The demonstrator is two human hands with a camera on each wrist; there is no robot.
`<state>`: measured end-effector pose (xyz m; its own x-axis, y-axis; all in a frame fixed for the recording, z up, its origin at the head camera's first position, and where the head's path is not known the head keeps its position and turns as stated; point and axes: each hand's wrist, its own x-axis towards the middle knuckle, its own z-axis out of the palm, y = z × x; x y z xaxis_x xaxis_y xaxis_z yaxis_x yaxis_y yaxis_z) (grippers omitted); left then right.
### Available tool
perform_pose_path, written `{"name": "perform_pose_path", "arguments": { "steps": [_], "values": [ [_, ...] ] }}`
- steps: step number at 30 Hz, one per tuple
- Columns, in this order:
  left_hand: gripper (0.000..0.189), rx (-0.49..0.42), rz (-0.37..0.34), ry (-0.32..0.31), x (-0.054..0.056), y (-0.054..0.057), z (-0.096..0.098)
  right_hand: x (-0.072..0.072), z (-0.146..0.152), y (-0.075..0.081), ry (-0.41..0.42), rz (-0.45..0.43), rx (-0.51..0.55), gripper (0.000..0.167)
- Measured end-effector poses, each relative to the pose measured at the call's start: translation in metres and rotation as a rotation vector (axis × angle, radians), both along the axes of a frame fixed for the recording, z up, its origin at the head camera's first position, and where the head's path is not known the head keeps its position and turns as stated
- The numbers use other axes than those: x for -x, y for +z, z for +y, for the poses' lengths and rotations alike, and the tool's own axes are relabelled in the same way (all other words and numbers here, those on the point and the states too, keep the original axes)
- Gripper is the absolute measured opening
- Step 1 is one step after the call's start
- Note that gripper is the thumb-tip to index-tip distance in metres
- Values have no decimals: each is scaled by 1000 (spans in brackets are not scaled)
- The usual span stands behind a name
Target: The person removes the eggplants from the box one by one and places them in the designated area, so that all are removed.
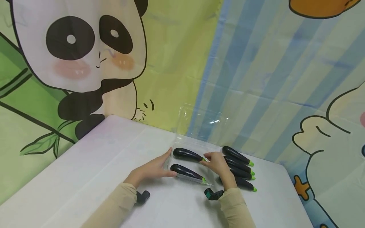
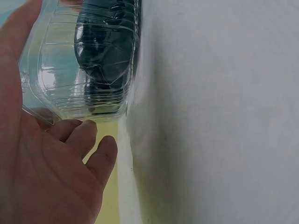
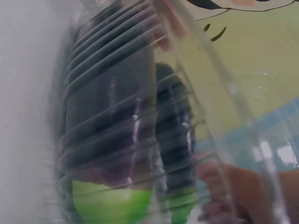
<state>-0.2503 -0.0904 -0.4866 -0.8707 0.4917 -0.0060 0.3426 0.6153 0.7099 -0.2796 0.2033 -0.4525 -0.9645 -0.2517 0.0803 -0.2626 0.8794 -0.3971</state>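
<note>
A clear plastic clamshell box lies on the white table, its transparent lid raised at the back. Inside, a far eggplant and a near eggplant lie roughly parallel, green stems to the right. My left hand holds the box's left end, thumb along the near side; in the left wrist view its fingers curl at the ribbed wall. With thumb and fingertips, my right hand pinches the far eggplant's stem end. Through blurred plastic, the right wrist view shows both green stem caps.
Right of the box, several loose eggplants lie in a row on the table, partly behind my right hand. A printed cloth backdrop with cartoon animals rises behind the table. Dark wrist devices sit by both sleeves.
</note>
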Motion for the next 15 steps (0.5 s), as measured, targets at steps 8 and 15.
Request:
{"name": "perform_pose_path", "arguments": {
  "steps": [8, 15],
  "values": [
    [118, -6, 11, 5, 2, -2, 3, 8, -6, -2, 23, 47, -172, 20],
    [119, -6, 3, 9, 1, 0, 2, 9, -14, -2, -14, 28, -240, 17]
  ]
}}
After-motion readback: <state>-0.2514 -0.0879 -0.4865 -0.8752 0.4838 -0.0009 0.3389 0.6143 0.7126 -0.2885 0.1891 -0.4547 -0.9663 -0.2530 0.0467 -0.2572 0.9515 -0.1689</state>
